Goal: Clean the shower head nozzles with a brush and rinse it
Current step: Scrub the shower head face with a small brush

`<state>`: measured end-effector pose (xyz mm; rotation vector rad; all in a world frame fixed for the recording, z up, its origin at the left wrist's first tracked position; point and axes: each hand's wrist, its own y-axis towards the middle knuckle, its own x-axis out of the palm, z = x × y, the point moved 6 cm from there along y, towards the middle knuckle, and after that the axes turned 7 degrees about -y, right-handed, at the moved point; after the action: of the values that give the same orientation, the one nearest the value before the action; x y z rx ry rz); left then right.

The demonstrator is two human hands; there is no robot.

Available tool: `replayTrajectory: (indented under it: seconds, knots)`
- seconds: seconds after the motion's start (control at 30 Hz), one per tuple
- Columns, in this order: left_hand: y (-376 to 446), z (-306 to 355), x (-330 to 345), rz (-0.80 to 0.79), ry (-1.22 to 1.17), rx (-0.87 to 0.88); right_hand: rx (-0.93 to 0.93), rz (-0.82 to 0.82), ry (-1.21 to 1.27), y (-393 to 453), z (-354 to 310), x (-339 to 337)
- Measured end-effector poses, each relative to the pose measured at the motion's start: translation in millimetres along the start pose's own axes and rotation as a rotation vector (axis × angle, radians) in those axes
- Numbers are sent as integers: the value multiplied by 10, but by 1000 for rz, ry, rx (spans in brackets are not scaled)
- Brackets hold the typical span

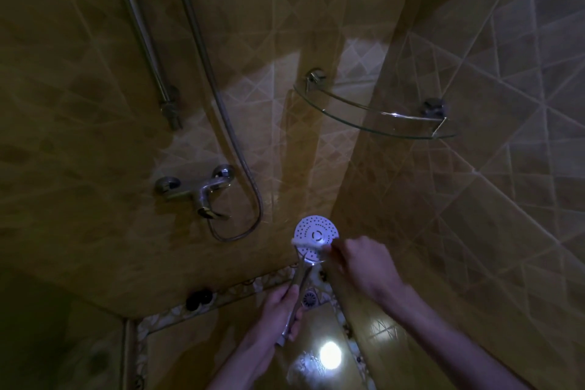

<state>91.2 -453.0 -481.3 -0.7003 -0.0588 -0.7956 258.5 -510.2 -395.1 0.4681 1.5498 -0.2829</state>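
Chrome handle clamped in the left hand: the fingers curl round the lower stem of the shower head, which rises from the fist so that its round white nozzle face tilts up toward the camera, above and just beyond the knuckles. The right hand sits just to the right of that face, fingers closed around the handle of a brush; the pale brush head lies across the lower half of the nozzle face, touching it, with the fingertips close to the disc's right rim. The brush is blurred, so its bristles cannot be made out. Left of the shower head and higher on the tiled wall is the mixer tap, its lever pointing down; the metal hose loops from under it, to the left of the shower head, and climbs up the wall. Further left of the hose runs a riser rail ending in a bracket. Above and to the right of the shower head a curved glass corner shelf hangs on two metal mounts. Directly below the shower head, partly behind the left hand, a round floor drain shows, and lower still a bright light reflection glares on the wet floor tiles.
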Motion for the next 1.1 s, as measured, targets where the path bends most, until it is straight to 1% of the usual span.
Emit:
replayTrajectory:
  seconds: [0.03, 0.1, 0.17, 0.2, 0.23, 0.27, 0.3, 0.37, 0.4, 0.43, 0.5, 0.57, 0.6, 0.67, 0.73, 0.77, 0.8, 0.83, 0.9, 0.93, 0.97, 1.0, 1.1]
  knots:
    - [-6, 5, -9, 3, 5, 4, -37, -18, -109, -60, -88, 9]
    - [-13, 7, -15, 4, 12, 6, -3, 2, -123, -13, -88, -33]
    - [-23, 7, -13, 6, 18, 1, 96, 25, 53, 156, 100, -100]
    - [-30, 7, -9, 4, 19, -1, 150, -16, 143, 220, 189, -100]
    - [-35, 6, -2, 0, 19, 0, 178, -43, 183, 249, 240, -85]
    - [-39, 7, 1, -3, 20, 1, 172, -15, 157, 243, 227, -108]
    - [-42, 7, 0, -4, 20, 2, 136, 24, 81, 204, 163, -112]
    - [-49, 5, -11, -2, 18, 5, 44, -36, -46, 55, -11, -19]
    - [-52, 2, -18, -3, 15, 6, -1, -82, -57, -18, -52, 29]
    - [-53, -3, -21, -3, 12, 5, -22, -66, -55, -22, -17, 38]
    - [-64, -16, -18, -3, 8, -1, 80, -62, 76, 131, 188, -14]
    - [-82, -28, -4, -6, 11, 0, 200, -17, 298, 258, 356, -119]
    - [-89, -21, 1, -8, 5, 3, 215, -3, 343, 275, 374, -159]
    - [-80, 8, 3, -5, -11, 8, 120, -39, 318, 196, 284, -182]
    - [-53, 28, -6, 8, -16, 8, 16, -110, 257, 72, 198, -135]
    - [-48, 27, -12, 12, -20, 4, -2, -126, 262, 35, 218, -103]
    - [-47, 20, -15, 12, -31, -2, 20, -123, 280, 35, 259, -81]
    - [-48, 6, -11, 8, -44, -9, 80, -95, 320, 61, 309, -65]
    - [-61, -20, -3, -2, -61, -17, 289, -15, 498, 121, 446, -56]
    - [-69, -29, 1, -5, -67, -18, 361, 21, 571, 131, 493, -49]
    - [-69, -32, 5, -7, -73, -20, 383, 26, 592, 120, 492, -57]
    - [-63, -33, 1, -5, -80, -23, 350, 1, 546, 89, 452, -72]
    - [-39, -27, -18, 7, -107, -43, 74, -63, 338, -89, 197, -124]
